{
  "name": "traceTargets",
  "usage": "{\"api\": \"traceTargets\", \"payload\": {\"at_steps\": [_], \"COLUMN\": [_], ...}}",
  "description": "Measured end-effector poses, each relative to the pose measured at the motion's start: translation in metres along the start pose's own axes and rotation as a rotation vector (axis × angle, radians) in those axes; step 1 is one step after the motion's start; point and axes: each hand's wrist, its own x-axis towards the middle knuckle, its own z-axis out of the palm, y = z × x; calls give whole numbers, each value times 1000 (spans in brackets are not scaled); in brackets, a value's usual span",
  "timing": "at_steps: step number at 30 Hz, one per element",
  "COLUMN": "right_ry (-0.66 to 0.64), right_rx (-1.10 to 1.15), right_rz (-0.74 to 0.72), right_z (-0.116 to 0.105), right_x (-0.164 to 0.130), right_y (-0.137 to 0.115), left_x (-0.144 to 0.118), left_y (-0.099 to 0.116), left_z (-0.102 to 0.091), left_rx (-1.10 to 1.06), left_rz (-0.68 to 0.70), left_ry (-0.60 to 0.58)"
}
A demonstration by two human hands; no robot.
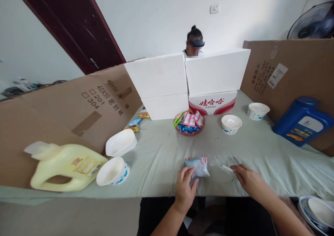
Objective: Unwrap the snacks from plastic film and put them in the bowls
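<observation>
Two hands work at the near edge of the surface (161, 152), which is draped in a pale green cloth. One packet (197, 165), clear with a red end, lies flat between them; the left hand (184, 187) rests its fingertips on the packet's near left corner, fingers bent, not closed round it. The right hand (249, 179) lies just right of the packet, apart from it, fingers loosely curled, its fingertips touching one thin white stick (226, 167).

Four bowls stand on the cloth: one blue-patterned bowl (113, 171) tipped on its side near the left, one plain white bowl (121, 142) behind it, also tilted, and two upright patterned bowls (231, 124) and (258, 110) to the right. One more dish (317, 213) shows at the lower right corner, off the cloth. One red basket (189, 123) of small coloured packets sits straight ahead of the hands, well apart. A few loose packets (138, 119) lie left of it.

Two jugs lie on their sides: one yellow jug (65, 165) at the left, one blue jug (302, 120) at the right. Three white boxes (159, 76) and one red-printed box (212, 103) form a wall at the back, with one person (195, 41) behind it. Two cardboard sheets (78, 103) and (294, 72) fence the sides.
</observation>
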Motion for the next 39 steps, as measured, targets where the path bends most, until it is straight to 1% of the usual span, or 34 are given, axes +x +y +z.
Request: {"api": "traceTargets", "payload": {"at_steps": [2, 3, 4, 6, 7, 8, 9, 10, 11, 12, 14, 15, 16, 17, 18, 20, 21, 23, 25, 26, 28, 30, 32, 34, 36, 37, 39], "right_ry": [35, 63, 101, 198, 250, 299, 339, 364, 376, 375, 335, 306, 278, 247, 216, 154, 124, 66, 34, 44, 118, 221, 302, 379, 458, 490, 506], "right_rx": [-16, -30, -48, -76, -77, -68, -48, -19, 16, 53, 120, 145, 159, 160, 146, 87, 54, 29, 82, 130, 234, 301, 296, 235, 180, 169, 177], "right_rz": [27, 17, -1, -52, -72, -85, -98, -113, -137, -169, -268, -324, -376, -429, -465, -476, -460, -407, -347, -310, -232, -159, -72, -4, 13, -7, -108], "right_z": [2, 3, 5, 8, 9, 9, 10, 10, 11, 12, 15, 17, 20, 23, 27, 35, 38, 41, 41, 40, 37, 35, 31, 27, 20, 17, 9], "right_x": [-6, -8, -9, -7, -5, -3, 1, 5, 9, 14, 22, 27, 30, 34, 37, 41, 43, 44, 42, 41, 35, 28, 20, 11, 4, 1, -1], "right_y": [16, 21, 24, 23, 19, 13, 5, -5, -18, -32, -63, -79, -94, -108, -119, -135, -138, -135, -122, -112, -87, -57, -29, -10, -6, -11, -30], "left_x": [9, 12, 14, 15, 14, 13, 11, 9, 8, 8, 10, 12, 15, 18, 20, 23, 23, 20, 16, 14, 10, 9, 9, 7, 3, 0, -6], "left_y": [-7, -13, -20, -35, -41, -45, -46, -44, -41, -35, -20, -14, -9, -6, -6, -11, -16, -25, -32, -34, -35, -32, -27, -19, -10, -5, 4], "left_z": [-1, -3, -5, -11, -16, -21, -26, -31, -35, -38, -40, -39, -36, -33, -28, -21, -18, -15, -16, -19, -25, -32, -40, -48, -53, -55, -56], "left_rx": [-113, -182, -245, -319, -323, -304, -271, -227, -184, -147, -94, -71, -47, -17, 20, 107, 144, 184, 179, 171, 159, 157, 163, 179, 188, 183, 150], "left_rz": [-142, -230, -321, -454, -482, -479, -443, -376, -282, -165, 78, 171, 229, 249, 235, 153, 110, 51, 34, 34, 39, 49, 78, 142, 232, 281, 361], "left_ry": [24, 58, 116, 308, 423, 531, 610, 646, 628, 557, 328, 206, 106, 32, -15, -50, -53, -66, -89, -93, -64, 1, 62, 75, -4, -70, -215]}}
